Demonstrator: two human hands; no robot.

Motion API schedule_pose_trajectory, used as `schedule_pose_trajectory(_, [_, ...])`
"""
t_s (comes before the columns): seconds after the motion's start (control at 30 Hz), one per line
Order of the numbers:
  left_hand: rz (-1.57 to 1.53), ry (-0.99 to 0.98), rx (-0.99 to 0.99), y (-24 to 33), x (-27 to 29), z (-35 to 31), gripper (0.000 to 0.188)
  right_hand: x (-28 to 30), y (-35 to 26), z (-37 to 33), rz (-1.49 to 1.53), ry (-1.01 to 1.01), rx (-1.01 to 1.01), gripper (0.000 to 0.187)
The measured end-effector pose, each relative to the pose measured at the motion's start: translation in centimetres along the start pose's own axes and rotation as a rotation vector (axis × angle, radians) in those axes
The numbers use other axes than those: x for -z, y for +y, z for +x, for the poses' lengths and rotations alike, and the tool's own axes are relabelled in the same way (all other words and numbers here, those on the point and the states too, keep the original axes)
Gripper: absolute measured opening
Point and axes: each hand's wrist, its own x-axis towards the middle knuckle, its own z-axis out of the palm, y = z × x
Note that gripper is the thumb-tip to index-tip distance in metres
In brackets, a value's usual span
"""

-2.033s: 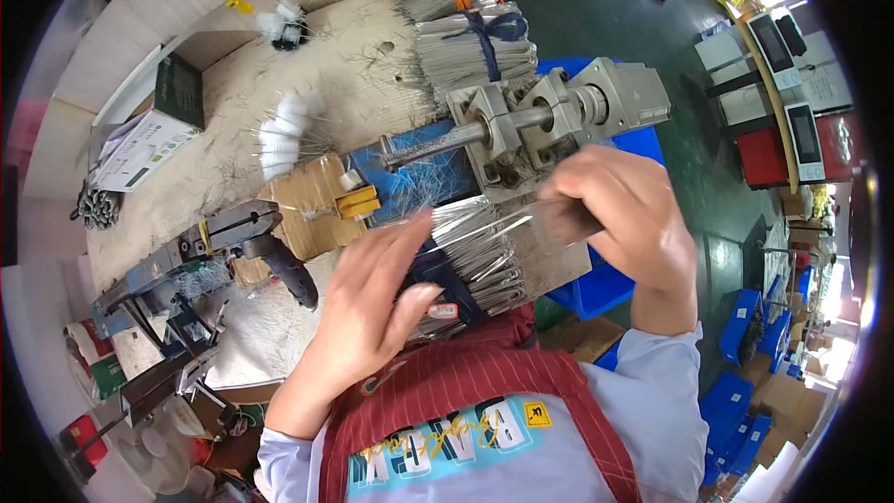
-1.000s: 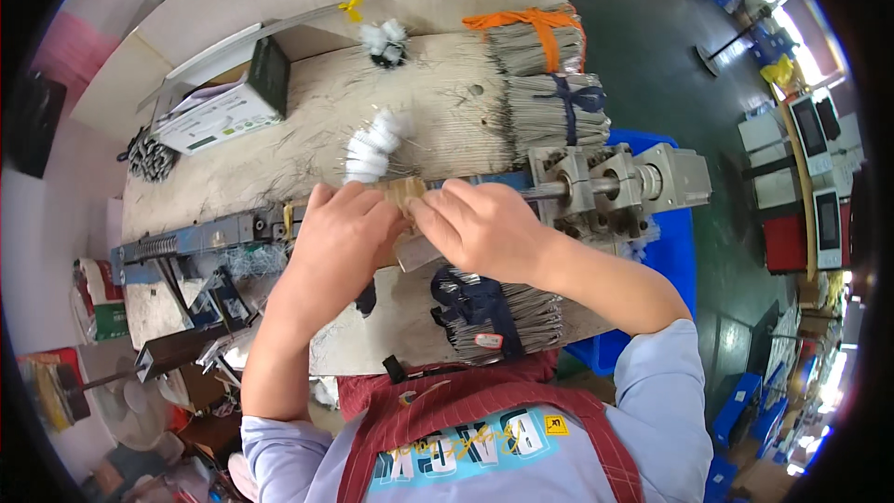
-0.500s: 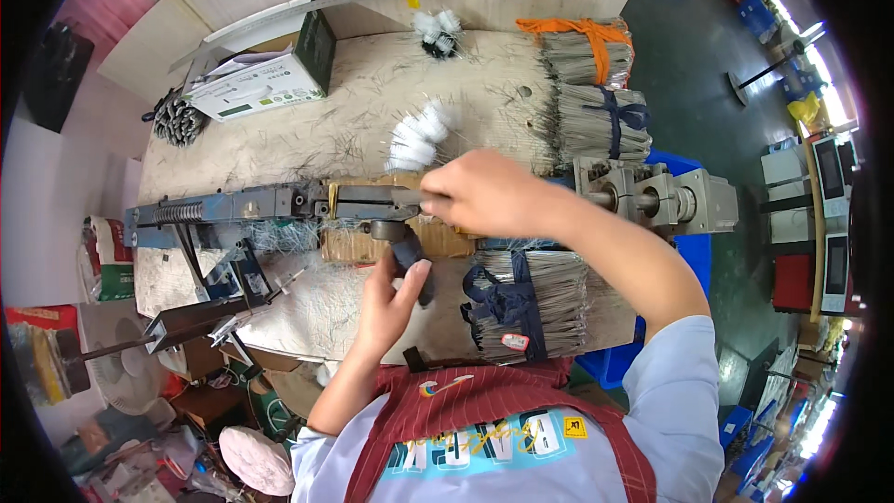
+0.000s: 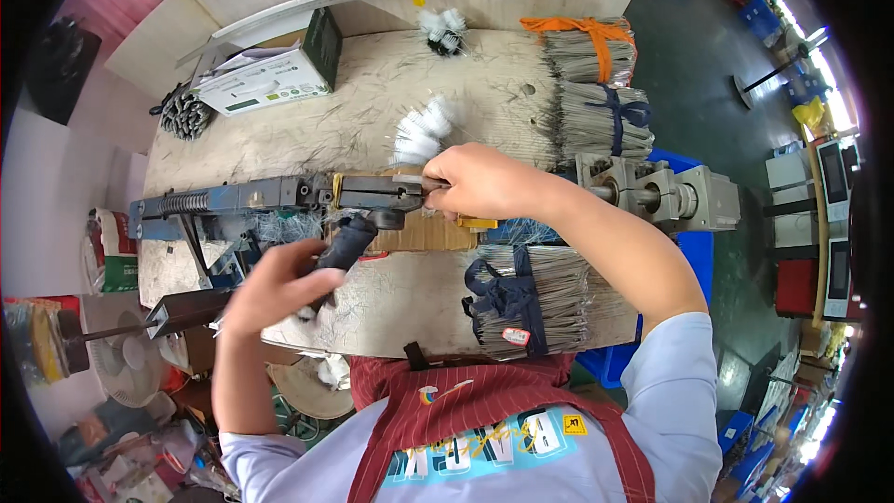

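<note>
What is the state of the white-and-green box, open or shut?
The box is open: papers show at its uncovered top.

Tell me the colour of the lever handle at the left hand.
The lever handle is dark, close to black; it shows best in the head view.

Layout of the table (image 4: 503, 121). Across its left half runs a rail (image 4: 223, 198), with the right hand (image 4: 475, 182) at its right end and the left hand (image 4: 289, 284) at the handle (image 4: 349, 242) in front. The shaft unit (image 4: 656, 194) stands at the right edge. Behind the rail: a bristle clump (image 4: 421, 135); rear left, a carton (image 4: 265, 82). Two wire bundles (image 4: 601, 121) lie behind the shaft unit; a third bundle (image 4: 559, 312) lies in front, toward the left.
</note>
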Motion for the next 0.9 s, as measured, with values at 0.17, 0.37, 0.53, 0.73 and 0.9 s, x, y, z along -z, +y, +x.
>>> schedule_pose_trajectory(0.17, [-0.363,-0.179,0.026,1.5,-6.8,0.0,0.051,-1.1,0.5,-1.0,-0.287,0.241,0.100,0.017])
schedule_pose_trajectory(0.37, [-0.508,0.256,0.054,-3.1,-17.2,4.3,0.020,-3.9,-1.3,-4.1,-0.688,0.566,0.383,0.022])
schedule_pose_trajectory(0.53, [0.129,0.520,-0.310,-7.6,-16.8,5.3,0.018,-10.1,0.9,-4.0,-0.443,0.245,0.249,0.029])
schedule_pose_trajectory(0.73, [0.106,0.387,-0.154,-6.0,-14.9,3.2,0.058,-8.5,1.9,-4.8,-0.469,0.293,0.337,0.022])
schedule_pose_trajectory(0.9, [-0.472,0.772,-0.024,-11.6,-10.1,-2.1,0.022,-7.0,7.1,-5.8,-0.626,0.581,0.061,0.026])
